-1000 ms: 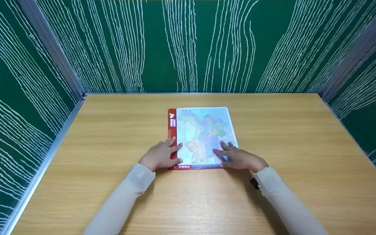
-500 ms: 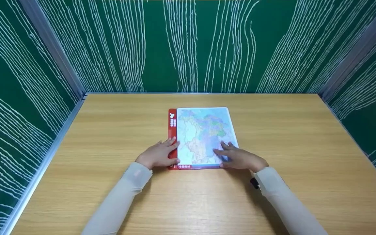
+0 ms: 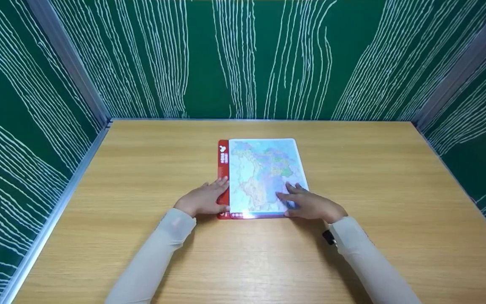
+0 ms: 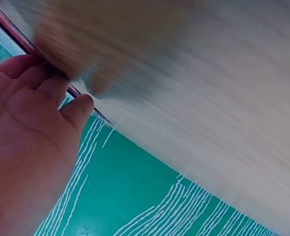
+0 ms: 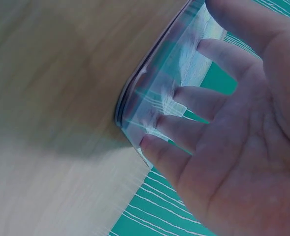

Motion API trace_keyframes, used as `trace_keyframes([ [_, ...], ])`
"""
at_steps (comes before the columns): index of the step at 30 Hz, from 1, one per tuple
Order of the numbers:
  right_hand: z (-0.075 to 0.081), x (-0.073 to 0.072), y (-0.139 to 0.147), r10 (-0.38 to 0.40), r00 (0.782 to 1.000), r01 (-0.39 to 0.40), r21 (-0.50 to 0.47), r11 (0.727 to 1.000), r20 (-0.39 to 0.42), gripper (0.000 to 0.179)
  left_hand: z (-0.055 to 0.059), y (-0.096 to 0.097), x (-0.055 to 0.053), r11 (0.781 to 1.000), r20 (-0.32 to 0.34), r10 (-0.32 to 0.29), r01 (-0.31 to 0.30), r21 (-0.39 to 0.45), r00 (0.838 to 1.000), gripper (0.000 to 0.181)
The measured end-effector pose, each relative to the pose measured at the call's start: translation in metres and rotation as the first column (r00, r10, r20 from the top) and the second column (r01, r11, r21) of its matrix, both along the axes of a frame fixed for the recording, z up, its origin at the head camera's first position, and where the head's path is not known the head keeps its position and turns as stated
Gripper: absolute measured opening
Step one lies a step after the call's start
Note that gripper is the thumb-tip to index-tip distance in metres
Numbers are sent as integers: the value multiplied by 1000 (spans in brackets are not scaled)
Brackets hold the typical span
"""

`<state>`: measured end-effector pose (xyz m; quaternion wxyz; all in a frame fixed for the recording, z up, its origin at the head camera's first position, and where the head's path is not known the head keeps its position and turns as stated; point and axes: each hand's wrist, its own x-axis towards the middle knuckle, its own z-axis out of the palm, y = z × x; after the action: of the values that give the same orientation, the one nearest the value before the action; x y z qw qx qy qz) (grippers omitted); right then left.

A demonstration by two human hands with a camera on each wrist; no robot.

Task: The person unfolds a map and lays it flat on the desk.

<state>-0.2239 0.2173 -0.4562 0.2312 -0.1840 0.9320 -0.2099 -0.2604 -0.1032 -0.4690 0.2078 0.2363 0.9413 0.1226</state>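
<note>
A glossy map in pastel colours lies flat at the middle of the table, with a red strip along its left side. My left hand rests on the lower part of that strip, fingers extended, thumb by the lower left corner. On the lower right part of the map lie the spread fingertips of my right hand. In the left wrist view the left hand touches the thin edge. The right wrist view shows the right hand with fingertips on the shiny surface; layered edges show at the corner.
The wooden table surrounds the map on all sides. Green panels with white wavy lines stand at the back and both sides, joined by grey metal posts. A small black item sits by the right wrist.
My left hand has slid slightly left, its fingertips moving off the map's pale area onto the red strip. The right hand and the map look almost unmoved.
</note>
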Motion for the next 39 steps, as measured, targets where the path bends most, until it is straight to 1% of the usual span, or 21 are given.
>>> trace_keyframes([
  [2,0,0,0,-2,1000,2,-2,1000,-2,59,0,0,0,1000,2,4,-4,2,1000,92],
  [9,-1,2,2,68,996,-69,-20,997,-53,59,-1,1,1,1000,12,-1,1,28,1000,90],
  [15,-4,2,0,45,997,-45,-11,999,-68,59,-2,1,1,1000,13,13,-14,25,1000,92],
  [19,-4,2,-1,34,995,-34,-8,999,-89,59,-2,1,1,999,16,27,-28,35,999,92],
  [24,0,-1,0,58,988,-65,-48,997,-142,57,2,2,1,997,26,42,-43,71,999,92],
  [27,2,-4,1,9,991,-24,-112,993,-135,56,4,1,0,991,36,45,-49,124,998,89],
  [28,3,-5,2,-16,992,-1,-138,990,-124,56,4,1,-1,988,42,50,-55,147,998,88],
  [29,4,-6,3,-59,993,42,-164,986,-100,56,5,0,-1,983,53,58,-67,172,997,87],
  [31,5,-9,5,-156,987,142,-214,967,-50,57,7,-1,-2,965,89,84,-103,241,993,84],
  [32,6,-11,6,-188,982,175,-241,955,-33,57,8,-2,-3,952,114,98,-126,278,989,83],
  [33,7,-12,7,-211,977,195,-267,944,-32,57,8,-3,-4,935,145,110,-152,322,983,80],
  [34,8,-14,8,-234,972,216,-300,929,-28,56,9,-3,-5,913,180,121,-181,367,976,79],
  [36,8,-17,11,-280,960,258,-364,895,-8,56,11,-5,-8,860,247,119,-224,459,962,76],
  [39,9,-22,15,-305,951,291,-470,833,47,55,12,-8,-13,793,290,95,-248,556,952,69],
])
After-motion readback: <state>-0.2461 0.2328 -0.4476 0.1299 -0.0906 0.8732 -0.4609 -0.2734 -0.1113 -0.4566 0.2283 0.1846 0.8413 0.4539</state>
